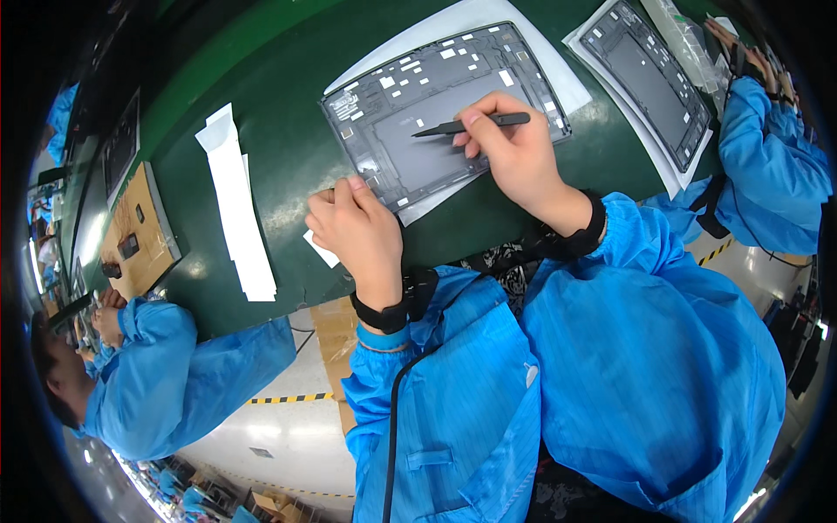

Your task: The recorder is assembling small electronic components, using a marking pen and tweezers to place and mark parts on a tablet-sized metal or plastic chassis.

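Observation:
A dark grey tablet back housing (433, 166) lies on white sheets (558, 74), with small white pieces stuck over its frame. My right hand (514, 157) grips black tweezers (449, 128) like a pen, their tip pointing left over the flat middle of the housing. Whether the tip touches the surface or holds anything, I cannot tell. At the housing's near left edge is my left hand (357, 231), fingers curled and closed, the thumb on the rim. Its other fingertips are partly hidden. A small white paper (321, 248) sticks out below that hand.
White paper strips (235, 209) lie left on the green table (288, 157). A second housing (649, 78) on sheets is at the right, beside clear plastic packaging (684, 44). Farther left is a cardboard piece (144, 235) with small dark parts. Co-workers in blue sit on both sides.

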A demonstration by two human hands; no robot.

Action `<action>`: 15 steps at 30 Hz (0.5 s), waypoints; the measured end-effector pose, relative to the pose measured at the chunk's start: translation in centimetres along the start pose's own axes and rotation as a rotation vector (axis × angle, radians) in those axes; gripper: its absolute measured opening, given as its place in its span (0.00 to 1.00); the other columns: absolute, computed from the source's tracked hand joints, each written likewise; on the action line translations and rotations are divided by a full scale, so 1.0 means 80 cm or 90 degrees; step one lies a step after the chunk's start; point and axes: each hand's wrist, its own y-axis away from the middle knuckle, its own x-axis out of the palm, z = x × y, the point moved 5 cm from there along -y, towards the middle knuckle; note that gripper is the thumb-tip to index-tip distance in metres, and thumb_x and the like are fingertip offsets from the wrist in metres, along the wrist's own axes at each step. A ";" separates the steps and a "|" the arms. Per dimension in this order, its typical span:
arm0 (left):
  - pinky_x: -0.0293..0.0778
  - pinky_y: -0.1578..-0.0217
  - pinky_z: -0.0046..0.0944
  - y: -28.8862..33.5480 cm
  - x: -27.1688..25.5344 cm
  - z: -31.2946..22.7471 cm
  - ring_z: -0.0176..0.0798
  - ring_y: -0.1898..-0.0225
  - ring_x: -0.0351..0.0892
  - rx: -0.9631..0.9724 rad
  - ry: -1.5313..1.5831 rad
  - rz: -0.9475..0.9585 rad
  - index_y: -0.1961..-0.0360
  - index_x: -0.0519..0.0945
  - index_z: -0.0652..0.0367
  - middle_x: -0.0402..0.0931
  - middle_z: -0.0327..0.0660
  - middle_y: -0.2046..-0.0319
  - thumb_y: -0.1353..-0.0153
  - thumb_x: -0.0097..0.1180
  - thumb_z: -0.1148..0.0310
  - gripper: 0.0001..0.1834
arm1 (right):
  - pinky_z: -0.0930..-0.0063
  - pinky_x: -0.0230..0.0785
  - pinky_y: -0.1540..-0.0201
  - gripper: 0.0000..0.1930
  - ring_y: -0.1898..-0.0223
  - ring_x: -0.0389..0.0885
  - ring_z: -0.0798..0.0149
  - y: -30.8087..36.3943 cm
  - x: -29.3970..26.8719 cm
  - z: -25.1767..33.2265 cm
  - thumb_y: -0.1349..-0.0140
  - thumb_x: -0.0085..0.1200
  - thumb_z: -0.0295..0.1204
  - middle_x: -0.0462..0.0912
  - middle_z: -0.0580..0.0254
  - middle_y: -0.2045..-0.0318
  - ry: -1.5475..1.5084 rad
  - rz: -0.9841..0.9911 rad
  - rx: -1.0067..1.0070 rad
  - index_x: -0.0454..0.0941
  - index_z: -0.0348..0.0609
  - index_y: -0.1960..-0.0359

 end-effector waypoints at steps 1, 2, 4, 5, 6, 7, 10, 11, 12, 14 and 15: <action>0.63 0.55 0.52 0.000 0.001 0.004 0.54 0.56 0.69 -0.005 0.024 -0.005 0.65 0.82 0.59 0.72 0.49 0.61 0.30 0.48 0.58 0.17 | 0.82 0.69 0.71 0.07 0.74 0.77 0.76 -0.001 -0.006 -0.001 0.33 0.56 0.29 0.82 0.63 0.76 -0.002 -0.011 0.007 0.78 0.36 0.65; 0.63 0.55 0.52 0.000 0.001 0.006 0.54 0.56 0.69 -0.011 0.047 -0.009 0.65 0.82 0.59 0.72 0.49 0.61 0.30 0.47 0.58 0.18 | 0.82 0.69 0.71 0.08 0.74 0.78 0.76 -0.001 -0.011 -0.001 0.34 0.56 0.29 0.81 0.63 0.76 0.004 -0.012 0.033 0.78 0.36 0.66; 0.64 0.54 0.52 0.000 -0.001 0.005 0.54 0.56 0.69 -0.010 0.043 -0.011 0.65 0.82 0.59 0.72 0.49 0.61 0.30 0.47 0.58 0.18 | 0.82 0.69 0.71 0.08 0.74 0.78 0.76 -0.001 -0.012 -0.001 0.34 0.56 0.29 0.81 0.64 0.76 -0.008 -0.003 0.039 0.78 0.36 0.66; 0.64 0.54 0.51 0.000 -0.002 0.003 0.54 0.56 0.69 -0.011 0.042 -0.015 0.66 0.82 0.59 0.72 0.49 0.61 0.30 0.47 0.58 0.18 | 0.82 0.69 0.71 0.08 0.74 0.77 0.76 -0.001 -0.012 -0.002 0.34 0.56 0.29 0.81 0.64 0.76 -0.017 0.009 0.043 0.78 0.36 0.66; 0.64 0.54 0.51 0.000 -0.004 -0.001 0.54 0.56 0.69 -0.009 0.040 -0.014 0.66 0.82 0.59 0.72 0.49 0.61 0.30 0.47 0.58 0.18 | 0.82 0.69 0.71 0.08 0.74 0.77 0.76 -0.001 -0.013 -0.003 0.34 0.56 0.29 0.81 0.64 0.76 -0.018 0.007 0.044 0.78 0.36 0.66; 0.64 0.54 0.51 0.000 -0.007 -0.005 0.54 0.56 0.70 -0.013 0.021 0.010 0.66 0.82 0.59 0.72 0.49 0.61 0.30 0.48 0.59 0.17 | 0.82 0.69 0.72 0.08 0.75 0.77 0.76 -0.001 -0.012 -0.006 0.34 0.56 0.29 0.81 0.64 0.76 -0.006 0.012 0.045 0.78 0.36 0.67; 0.64 0.54 0.51 0.002 -0.008 -0.009 0.54 0.57 0.70 -0.017 -0.009 0.026 0.67 0.82 0.59 0.72 0.49 0.62 0.31 0.51 0.60 0.15 | 0.82 0.68 0.72 0.08 0.75 0.77 0.77 -0.004 -0.013 -0.011 0.34 0.56 0.29 0.82 0.65 0.77 0.026 0.025 0.033 0.78 0.36 0.68; 0.64 0.54 0.50 0.003 -0.009 -0.008 0.54 0.57 0.69 -0.017 -0.018 0.019 0.67 0.82 0.59 0.72 0.50 0.62 0.32 0.52 0.61 0.13 | 0.82 0.67 0.73 0.08 0.76 0.77 0.78 -0.006 -0.012 -0.012 0.34 0.56 0.30 0.82 0.65 0.77 0.047 0.030 0.019 0.78 0.37 0.68; 0.64 0.54 0.50 0.005 -0.010 -0.004 0.54 0.57 0.69 -0.023 -0.021 0.016 0.67 0.82 0.59 0.72 0.50 0.62 0.32 0.52 0.61 0.13 | 0.82 0.67 0.73 0.08 0.76 0.77 0.78 -0.009 -0.010 -0.013 0.34 0.56 0.30 0.82 0.65 0.77 0.045 0.038 0.020 0.78 0.37 0.68; 0.64 0.54 0.49 0.006 -0.008 -0.003 0.55 0.57 0.69 0.022 0.016 0.013 0.64 0.80 0.60 0.72 0.50 0.61 0.33 0.53 0.64 0.10 | 0.82 0.67 0.73 0.09 0.76 0.77 0.78 -0.016 -0.013 -0.015 0.34 0.56 0.30 0.82 0.65 0.77 0.096 0.056 0.027 0.78 0.37 0.68; 0.64 0.54 0.49 0.015 -0.012 0.002 0.55 0.57 0.69 0.016 0.017 0.008 0.64 0.80 0.60 0.72 0.50 0.61 0.33 0.53 0.64 0.10 | 0.82 0.67 0.73 0.09 0.76 0.77 0.78 -0.017 -0.015 -0.015 0.34 0.56 0.30 0.82 0.65 0.77 0.097 0.062 0.025 0.78 0.37 0.68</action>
